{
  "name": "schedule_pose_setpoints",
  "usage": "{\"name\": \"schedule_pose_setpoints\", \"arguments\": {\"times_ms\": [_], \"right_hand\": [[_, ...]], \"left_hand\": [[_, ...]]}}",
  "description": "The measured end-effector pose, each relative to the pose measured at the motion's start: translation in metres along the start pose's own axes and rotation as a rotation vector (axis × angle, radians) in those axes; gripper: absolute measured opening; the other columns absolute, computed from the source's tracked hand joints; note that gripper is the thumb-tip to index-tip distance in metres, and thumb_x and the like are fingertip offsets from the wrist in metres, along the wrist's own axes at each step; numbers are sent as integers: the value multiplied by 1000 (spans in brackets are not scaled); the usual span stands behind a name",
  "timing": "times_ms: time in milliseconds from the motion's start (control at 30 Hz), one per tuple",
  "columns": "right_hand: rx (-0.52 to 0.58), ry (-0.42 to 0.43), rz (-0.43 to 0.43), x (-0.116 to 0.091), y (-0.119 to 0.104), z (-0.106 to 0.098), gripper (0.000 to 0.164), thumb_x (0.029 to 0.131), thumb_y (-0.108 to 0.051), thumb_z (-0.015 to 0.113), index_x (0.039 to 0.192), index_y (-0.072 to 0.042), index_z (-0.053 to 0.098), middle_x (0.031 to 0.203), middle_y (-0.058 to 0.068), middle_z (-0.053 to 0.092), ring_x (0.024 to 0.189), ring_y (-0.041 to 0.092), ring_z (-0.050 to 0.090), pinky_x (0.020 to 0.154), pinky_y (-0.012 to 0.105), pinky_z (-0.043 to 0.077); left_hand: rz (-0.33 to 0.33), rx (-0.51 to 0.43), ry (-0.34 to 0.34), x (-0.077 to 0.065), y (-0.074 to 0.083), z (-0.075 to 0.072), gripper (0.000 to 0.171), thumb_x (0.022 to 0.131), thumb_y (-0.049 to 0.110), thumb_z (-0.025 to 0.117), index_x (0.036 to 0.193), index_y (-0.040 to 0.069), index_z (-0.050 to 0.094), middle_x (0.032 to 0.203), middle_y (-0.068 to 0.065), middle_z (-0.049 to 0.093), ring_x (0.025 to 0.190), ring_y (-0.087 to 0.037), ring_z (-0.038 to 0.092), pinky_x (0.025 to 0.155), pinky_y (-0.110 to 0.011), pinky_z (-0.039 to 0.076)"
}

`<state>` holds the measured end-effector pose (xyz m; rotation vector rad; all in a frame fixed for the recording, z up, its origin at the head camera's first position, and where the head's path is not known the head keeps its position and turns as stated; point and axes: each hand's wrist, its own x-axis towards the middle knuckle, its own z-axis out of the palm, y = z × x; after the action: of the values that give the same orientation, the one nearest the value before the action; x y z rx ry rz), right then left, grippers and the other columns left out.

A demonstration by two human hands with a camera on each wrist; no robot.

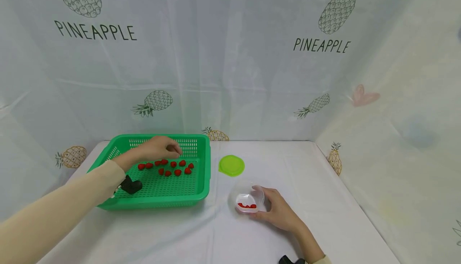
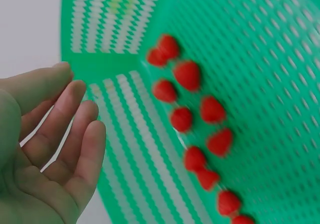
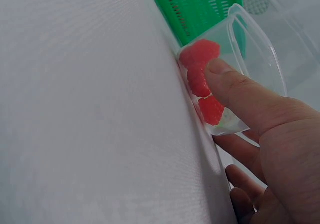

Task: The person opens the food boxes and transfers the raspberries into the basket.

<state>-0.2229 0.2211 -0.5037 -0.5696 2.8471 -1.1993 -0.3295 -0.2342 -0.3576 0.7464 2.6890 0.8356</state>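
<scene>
My left hand [image 1: 158, 148] hovers over the far side of the green plastic basket [image 1: 207, 176], holding nothing. In the left wrist view its fingers [image 2: 89, 149] are loosely bent, with the thumb near the index fingertip. Several red raspberries [image 2: 212, 109] lie on the basket floor below and beside the hand. My right hand [image 1: 279, 212] grips a clear plastic tub [image 1: 235, 194] on the table, the thumb on one side and fingers around the other. Through the tub wall, a few raspberries [image 3: 200, 79] show at its bottom.
A round lime-green lid [image 1: 231, 165] lies on the white-covered table [image 1: 288, 164], behind the tub and right of the basket. A pale curtain [image 1: 223, 75] printed with pineapples hangs along the table's back edge. Black wrist gear [image 1: 131, 186] on the left arm overlaps the basket.
</scene>
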Motion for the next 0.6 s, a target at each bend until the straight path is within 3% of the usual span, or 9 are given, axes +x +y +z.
{"name": "schedule_pose_setpoints", "arguments": {"times_ms": [367, 600], "right_hand": [[9, -5, 6, -1, 0, -1, 85, 77, -51, 94, 149, -22, 60, 142, -10, 63, 137, 24, 50, 117, 56, 42], [12, -4, 10, -1, 0, -1, 85, 76, -51, 94, 148, -21, 61, 141, -10, 63, 136, 23, 51, 116, 54, 43]], "left_hand": [[85, -71, -1, 14, 49, 12, 14, 104, 22, 71, 117, 19, 77, 114, 4, 76, 106, -14, 70, 95, -41, 57], [142, -68, -3, 19, 85, 30, 13, 102, 19, 74, 114, 19, 78, 109, 8, 76, 104, -11, 70, 94, -38, 58]]}}
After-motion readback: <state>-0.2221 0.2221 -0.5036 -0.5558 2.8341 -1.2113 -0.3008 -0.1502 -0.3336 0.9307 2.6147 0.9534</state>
